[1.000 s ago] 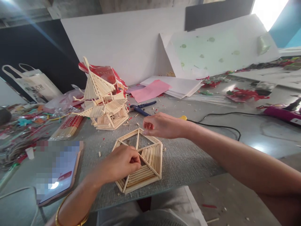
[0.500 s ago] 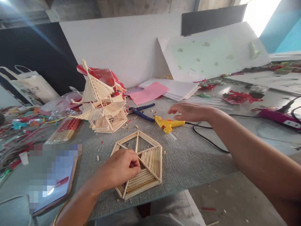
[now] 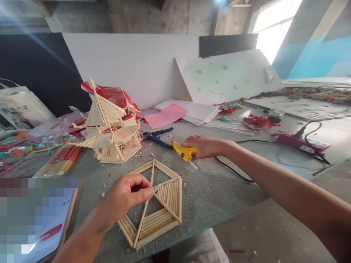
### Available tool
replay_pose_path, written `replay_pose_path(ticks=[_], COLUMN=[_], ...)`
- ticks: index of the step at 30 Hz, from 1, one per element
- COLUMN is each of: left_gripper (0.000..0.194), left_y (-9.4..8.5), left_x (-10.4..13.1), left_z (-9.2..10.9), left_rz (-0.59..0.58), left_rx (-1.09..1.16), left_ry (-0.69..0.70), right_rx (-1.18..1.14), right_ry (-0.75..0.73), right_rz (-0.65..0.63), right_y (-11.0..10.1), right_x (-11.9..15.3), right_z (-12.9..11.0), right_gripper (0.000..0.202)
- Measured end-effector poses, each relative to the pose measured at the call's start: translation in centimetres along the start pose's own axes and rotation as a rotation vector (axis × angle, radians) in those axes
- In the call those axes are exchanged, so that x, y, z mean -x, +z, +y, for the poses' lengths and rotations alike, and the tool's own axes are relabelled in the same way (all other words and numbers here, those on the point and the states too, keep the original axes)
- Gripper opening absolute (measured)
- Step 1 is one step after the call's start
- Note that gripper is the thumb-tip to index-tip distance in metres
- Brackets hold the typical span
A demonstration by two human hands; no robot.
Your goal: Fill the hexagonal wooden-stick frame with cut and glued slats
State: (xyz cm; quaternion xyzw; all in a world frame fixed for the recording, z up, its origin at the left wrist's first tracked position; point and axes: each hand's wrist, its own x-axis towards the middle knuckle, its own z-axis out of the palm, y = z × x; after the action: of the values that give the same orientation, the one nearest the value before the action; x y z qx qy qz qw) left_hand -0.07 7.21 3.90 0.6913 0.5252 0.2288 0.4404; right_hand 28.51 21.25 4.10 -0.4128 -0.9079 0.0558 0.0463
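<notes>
On the table in front of me lies a hexagonal frame of thin wooden sticks (image 3: 161,220), with spokes meeting at its middle and some of its triangular sections filled with rows of sticks. My left hand (image 3: 131,191) is over the frame's left part, thumb and forefinger pinched near the hub; whatever is between them is hidden or too small to name. A yellow hot glue gun (image 3: 182,150) lies beyond the frame. My right hand (image 3: 210,146) closes over its handle from above, covering the rear end.
A pagoda-like stick model (image 3: 109,135) stands at the back left, beside blue-handled pliers (image 3: 157,138). A tablet-like device (image 3: 52,223) lies at the left front. Pink paper (image 3: 166,115), bundled sticks (image 3: 59,160) and a purple power strip (image 3: 298,144) lie around. The glue gun's black cord (image 3: 236,171) trails rightward.
My right hand has come down from above the glue gun onto its handle. My left hand has shifted slightly at the hub, its pinch now more visible. The camera view has turned somewhat.
</notes>
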Motion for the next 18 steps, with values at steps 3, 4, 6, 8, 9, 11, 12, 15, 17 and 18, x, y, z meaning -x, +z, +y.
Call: replay_pose_path(ticks=[3, 4, 6, 8, 9, 11, 12, 15, 17, 18], left_gripper=[0.023, 0.022, 0.023, 0.024, 0.024, 0.025, 0.026, 0.025, 0.022, 0.02], left_y=[-0.3, -0.3, -0.4, -0.4, -0.4, -0.3, -0.2, 0.3, 0.6, 0.8], left_x=[-0.1, -0.1, -0.1, -0.2, -0.2, -0.2, -0.2, -0.4, -0.6, -0.6], left_z=[-0.1, -0.3, -0.4, -0.5, -0.5, -0.6, -0.7, -1.1, -1.3, -1.4], left_rz=[0.071, 0.095, 0.144, 0.203, 0.229, 0.266, 0.274, 0.35, 0.448, 0.504], left_rx=[0.207, 0.263, 0.347, 0.403, 0.426, 0.455, 0.45, 0.314, 0.153, 0.064], left_ry=[-0.009, -0.016, -0.036, -0.051, -0.055, -0.047, -0.034, 0.032, 0.089, 0.123], right_rx=[0.113, 0.146, 0.207, 0.24, 0.24, 0.201, 0.168, 0.049, -0.016, -0.039], right_ry=[-0.13, -0.152, -0.157, -0.144, -0.144, -0.187, -0.227, -0.365, -0.42, -0.434], right_rz=[-0.035, -0.026, 0.015, 0.091, 0.142, 0.257, 0.314, 0.429, 0.44, 0.423], right_y=[0.4, 0.6, 0.8, 0.7, 0.6, 0.0, -0.4, -1.5, -1.9, -1.9], right_x=[-0.6, -0.7, -0.9, -0.7, -0.5, 0.1, 0.4, 1.6, 2.2, 2.5], right_z=[-0.3, -0.3, -0.2, 0.1, 0.2, 0.1, -0.2, -2.1, -3.9, -4.7], right_gripper=[0.037, 0.032, 0.023, 0.014, 0.012, 0.013, 0.013, 0.013, 0.015, 0.016])
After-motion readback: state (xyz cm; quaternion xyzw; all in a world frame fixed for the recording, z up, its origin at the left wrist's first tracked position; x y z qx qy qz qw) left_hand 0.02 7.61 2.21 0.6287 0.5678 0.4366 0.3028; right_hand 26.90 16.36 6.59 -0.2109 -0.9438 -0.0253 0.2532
